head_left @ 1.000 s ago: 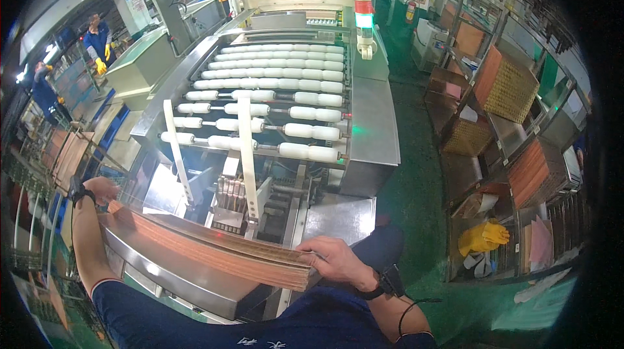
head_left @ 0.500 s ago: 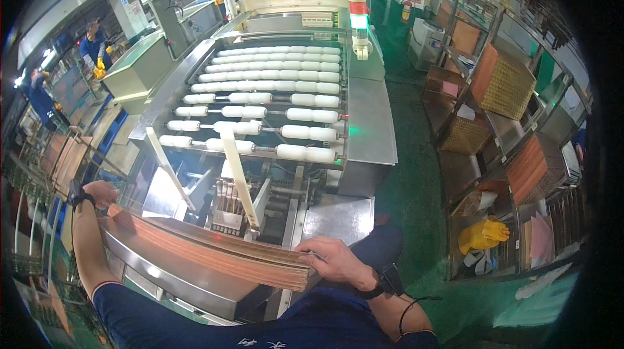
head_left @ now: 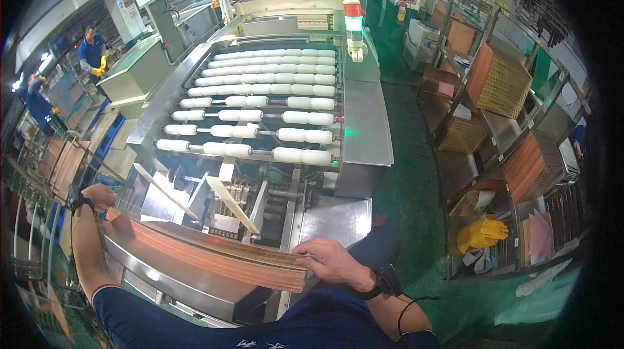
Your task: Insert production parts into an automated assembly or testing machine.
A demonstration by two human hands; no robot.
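Copper-coloured panels point(head_left: 530, 167) stand in the rack point(head_left: 458, 172), with yellow gloves point(head_left: 481, 235) in a lower compartment. A board stack point(head_left: 208, 251) rests along the steel machine's near edge; green floor point(head_left: 411, 128) runs between the machine point(head_left: 365, 121)'s right edge and the rack. The right hand point(head_left: 328, 261) pinches the stack's right end between thumb and fingers; the left hand point(head_left: 99, 197) bends at its left end, finger grip unclear.

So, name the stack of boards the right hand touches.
The long stack along the front of the machine, its right end at the right hand. The stacks on the rack stand well away.
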